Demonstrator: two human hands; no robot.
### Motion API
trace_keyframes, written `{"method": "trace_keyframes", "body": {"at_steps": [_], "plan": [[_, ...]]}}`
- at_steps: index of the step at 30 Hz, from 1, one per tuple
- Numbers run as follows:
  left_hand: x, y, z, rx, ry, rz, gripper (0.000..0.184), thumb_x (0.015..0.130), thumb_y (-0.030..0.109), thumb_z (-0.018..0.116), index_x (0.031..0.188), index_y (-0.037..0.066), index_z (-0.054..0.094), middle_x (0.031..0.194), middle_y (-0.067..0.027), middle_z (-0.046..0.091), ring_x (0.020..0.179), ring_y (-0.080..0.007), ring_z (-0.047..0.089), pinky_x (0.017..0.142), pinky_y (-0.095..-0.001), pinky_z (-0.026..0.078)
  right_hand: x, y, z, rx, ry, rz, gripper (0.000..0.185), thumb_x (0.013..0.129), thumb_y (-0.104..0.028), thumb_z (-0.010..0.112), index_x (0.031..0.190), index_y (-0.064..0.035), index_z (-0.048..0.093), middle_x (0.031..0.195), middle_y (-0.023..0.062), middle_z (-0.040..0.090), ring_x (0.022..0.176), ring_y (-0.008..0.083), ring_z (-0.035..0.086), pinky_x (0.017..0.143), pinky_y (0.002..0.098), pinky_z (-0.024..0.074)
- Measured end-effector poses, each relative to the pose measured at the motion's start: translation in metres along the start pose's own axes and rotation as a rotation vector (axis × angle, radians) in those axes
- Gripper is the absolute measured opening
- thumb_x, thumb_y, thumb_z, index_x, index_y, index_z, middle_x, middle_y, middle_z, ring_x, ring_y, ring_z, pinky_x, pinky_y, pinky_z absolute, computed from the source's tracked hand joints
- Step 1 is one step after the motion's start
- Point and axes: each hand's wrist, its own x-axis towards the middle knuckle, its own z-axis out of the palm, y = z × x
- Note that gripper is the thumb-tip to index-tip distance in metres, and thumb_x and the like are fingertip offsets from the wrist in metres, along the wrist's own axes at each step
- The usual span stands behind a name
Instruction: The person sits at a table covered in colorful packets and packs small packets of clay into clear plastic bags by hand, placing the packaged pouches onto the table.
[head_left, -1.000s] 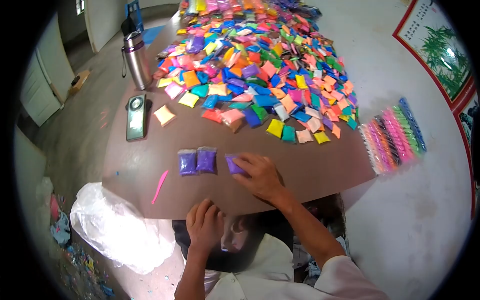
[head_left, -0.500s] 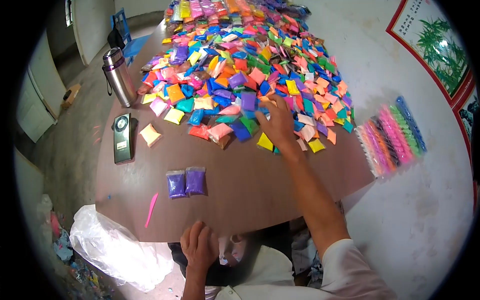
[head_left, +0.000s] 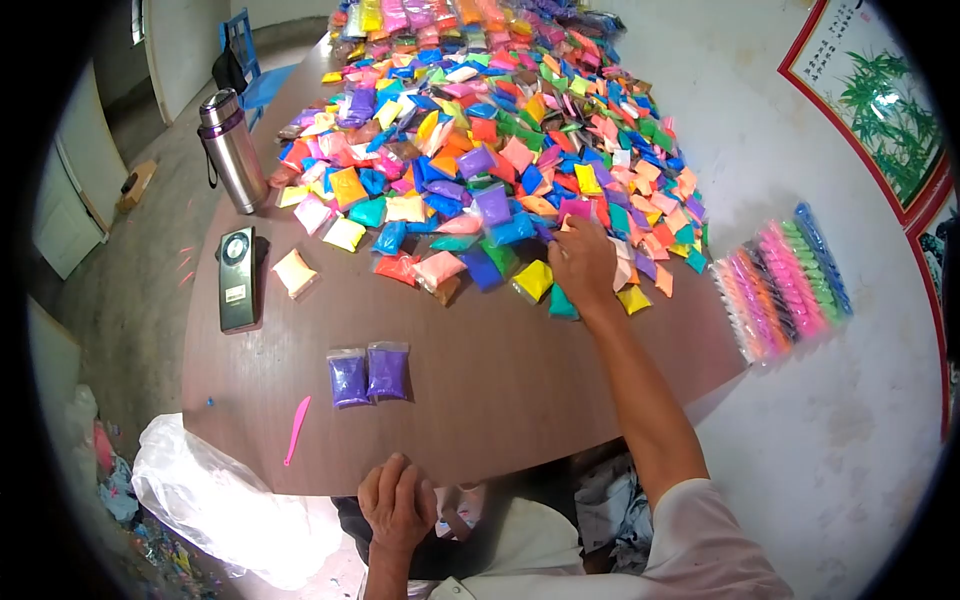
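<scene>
"Hands: how do they stand?"
"Right hand (head_left: 583, 265) bends over the near side of the packet pile (head_left: 450, 150), fingertips beside a pink packet (head_left: 576, 209). Left hand (head_left: 400, 505) curls loosely at the table (head_left: 500, 390) edge. I can't tell if either pinches anything."
"And the 2 purple packets (head_left: 388, 372)?"
"Side by side on the table, apart from the pile."
"Advice for that reach?"
"Packets overlap there, so I'd judge a light corner grip disturbs least."

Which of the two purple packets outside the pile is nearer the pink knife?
The left purple packet; the right purple packet lies beyond it, farther from the pink knife.
</scene>
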Motion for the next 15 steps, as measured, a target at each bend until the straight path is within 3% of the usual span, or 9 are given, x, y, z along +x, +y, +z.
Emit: {"method": "trace_keyframes", "body": {"at_steps": [1, 3, 4, 5, 7, 8, 11, 12, 15], "plan": [[0.001, 0.0, -0.001, -0.012, -0.001, 0.004, 0.024, 0.092, 0.015, 0.069, 0.114, 0.005, 0.066, 0.129, -0.0164, 0.064, 0.116, -0.0361, 0.059, 0.101, -0.0469, 0.045, -0.001, -0.001, -0.008, -0.005, 0.003, -0.003, 0.02, 0.081, -0.02, 0.077, 0.096, -0.0092, 0.079, 0.116, 0.0086, 0.07, 0.109, 0.0307, 0.066, 0.088, 0.047, 0.0518], [0.003, 0.001, -0.003, -0.029, 0.001, 0.015, 0.024, 0.092, 0.015, 0.069, 0.114, 0.006, 0.066, 0.129, -0.0165, 0.064, 0.115, -0.036, 0.059, 0.101, -0.0469, 0.045, -0.007, -0.002, -0.027, 0.175, 0.081, 0.282, 0.02, 0.082, -0.019, 0.074, 0.099, -0.0094, 0.08, 0.105, 0.0118, 0.073, 0.098, 0.0316, 0.069, 0.08, 0.0448, 0.0546], [0.004, 0.001, -0.004, -0.031, 0.002, 0.014, 0.024, 0.092, 0.014, 0.069, 0.114, 0.005, 0.066, 0.129, -0.0169, 0.064, 0.115, -0.0363, 0.059, 0.101, -0.0472, 0.045, -0.011, 0.002, -0.031, 0.326, 0.141, 0.313, 0.019, 0.088, -0.021, 0.073, 0.1, -0.0066, 0.08, 0.096, 0.0102, 0.074, 0.089, 0.0244, 0.07, 0.074, 0.0369, 0.0543], [0.004, 0.002, -0.004, -0.033, 0.003, 0.013, 0.023, 0.091, 0.013, 0.069, 0.113, 0.005, 0.066, 0.128, -0.0173, 0.064, 0.115, -0.0366, 0.059, 0.101, -0.0475, 0.045, -0.017, 0.002, -0.04, 0.321, 0.146, 0.312, 0.019, 0.088, -0.021, 0.073, 0.1, -0.0066, 0.08, 0.096, 0.0102, 0.074, 0.089, 0.0244, 0.07, 0.074, 0.0369, 0.0543], [0.006, 0.004, -0.005, -0.044, 0.015, 0.002, 0.023, 0.091, 0.012, 0.07, 0.112, 0.005, 0.067, 0.127, -0.0171, 0.064, 0.113, -0.0365, 0.06, 0.1, -0.0474, 0.046, -0.024, -0.014, -0.073, 0.867, -0.21, 1.019, 0.022, 0.095, -0.024, 0.072, 0.102, -0.0036, 0.078, 0.092, 0.0054, 0.072, 0.08, 0.0153, 0.067, 0.067, 0.0294, 0.0516], [0.006, 0.005, -0.006, -0.048, 0.022, -0.016, 0.023, 0.09, 0.011, 0.071, 0.112, 0.005, 0.067, 0.126, -0.017, 0.065, 0.112, -0.0364, 0.061, 0.099, -0.0473, 0.046, -0.033, -0.029, -0.086, 1.043, -0.194, 1.085, 0.023, 0.099, -0.024, 0.07, 0.106, -0.0022, 0.076, 0.088, 0.0018, 0.07, 0.074, 0.0098, 0.063, 0.064, 0.0239, 0.0487], [0.012, 0.011, -0.011, -0.122, 0.046, -0.065, 0.023, 0.088, 0.01, 0.073, 0.11, 0.005, 0.069, 0.124, -0.0164, 0.066, 0.11, -0.0364, 0.062, 0.096, -0.0467, 0.048, -0.063, -0.071, -0.114, 1.279, -0.211, 1.152, 0.018, 0.103, -0.018, 0.065, 0.107, -0.0016, 0.07, 0.093, 0.0048, 0.069, 0.076, 0.0122, 0.064, 0.065, 0.0247, 0.0509], [0.019, 0.015, -0.016, -0.15, 0.075, -0.084, 0.033, 0.079, 0.009, 0.08, 0.109, 0.005, 0.069, 0.116, -0.0124, 0.069, 0.106, -0.0364, 0.064, 0.093, -0.0451, 0.05, -0.076, -0.087, -0.121, 1.294, -0.224, 1.161, 0.018, 0.103, -0.018, 0.065, 0.107, -0.0016, 0.07, 0.093, 0.0048, 0.069, 0.076, 0.0122, 0.064, 0.065, 0.0247, 0.0509], [0.024, 0.019, -0.02, -0.33, 0.068, -0.228, 0.034, 0.082, 0.01, 0.08, 0.114, 0.003, 0.07, 0.111, -0.0143, 0.071, 0.101, -0.0344, 0.066, 0.089, -0.0432, 0.052, -0.11, -0.137, -0.133, 1.454, -0.28, 1.256, 0.015, 0.104, -0.017, 0.064, 0.108, -0.003, 0.069, 0.092, 0.0044, 0.069, 0.076, 0.013, 0.065, 0.066, 0.026, 0.0524]]}}
